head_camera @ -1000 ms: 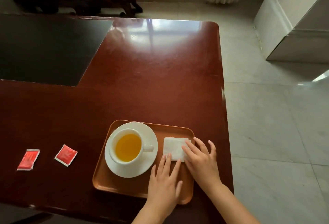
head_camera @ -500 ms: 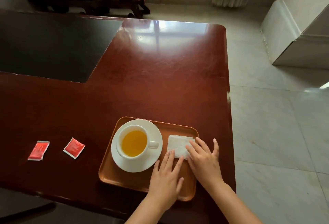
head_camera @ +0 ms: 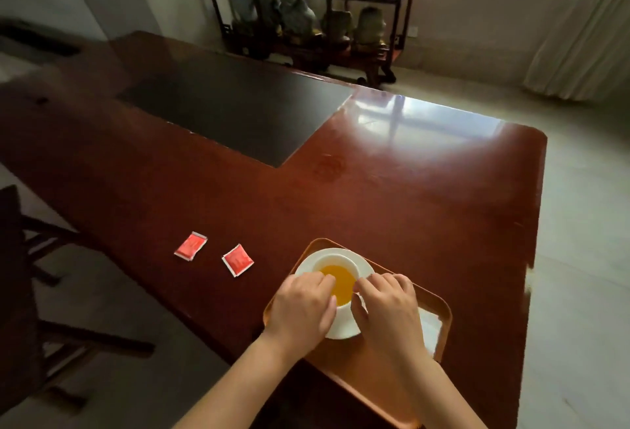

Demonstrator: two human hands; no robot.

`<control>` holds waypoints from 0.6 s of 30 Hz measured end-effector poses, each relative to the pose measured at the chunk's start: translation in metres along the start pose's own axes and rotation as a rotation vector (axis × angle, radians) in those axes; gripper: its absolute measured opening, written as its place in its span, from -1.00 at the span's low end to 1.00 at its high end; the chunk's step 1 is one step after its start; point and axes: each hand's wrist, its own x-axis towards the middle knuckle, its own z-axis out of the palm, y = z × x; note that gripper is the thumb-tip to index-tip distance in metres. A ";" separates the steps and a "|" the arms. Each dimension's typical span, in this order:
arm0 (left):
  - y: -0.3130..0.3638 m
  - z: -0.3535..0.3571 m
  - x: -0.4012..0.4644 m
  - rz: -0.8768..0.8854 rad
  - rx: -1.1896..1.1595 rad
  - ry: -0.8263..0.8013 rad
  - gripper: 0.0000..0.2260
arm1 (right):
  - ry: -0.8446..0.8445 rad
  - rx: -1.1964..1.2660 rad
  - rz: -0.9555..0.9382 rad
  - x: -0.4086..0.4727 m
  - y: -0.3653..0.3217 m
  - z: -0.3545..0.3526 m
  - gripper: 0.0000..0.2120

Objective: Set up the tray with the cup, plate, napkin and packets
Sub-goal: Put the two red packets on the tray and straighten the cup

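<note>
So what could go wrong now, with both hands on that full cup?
1. The cup is filled nearly to the rim with yellow drink, and both the left hand and right hand grip it; a jerk could slosh it onto the plate or napkin.
2. The tray sits near the table's front edge, so a push might tip it off.
3. Both red packets lie off the tray and could be forgotten.

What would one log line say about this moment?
left hand: on cup | right hand: on cup | cup: on plate, tray | napkin: tray | packets: on table
</note>
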 end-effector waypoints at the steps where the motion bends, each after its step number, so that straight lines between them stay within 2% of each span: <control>1: -0.011 -0.005 -0.003 -0.025 0.011 0.005 -0.88 | -0.014 0.002 -0.017 0.006 -0.009 0.002 -0.85; 6: -0.069 -0.027 -0.016 -0.126 0.044 0.020 -0.92 | -0.092 -0.021 -0.096 0.035 -0.060 0.020 -0.83; 12: -0.158 -0.033 -0.026 -0.212 0.025 0.018 -0.91 | -0.109 -0.037 -0.204 0.073 -0.126 0.062 -0.88; 18: -0.261 -0.028 -0.037 -0.219 -0.065 -0.055 -0.85 | -0.194 -0.047 -0.137 0.108 -0.187 0.120 -0.79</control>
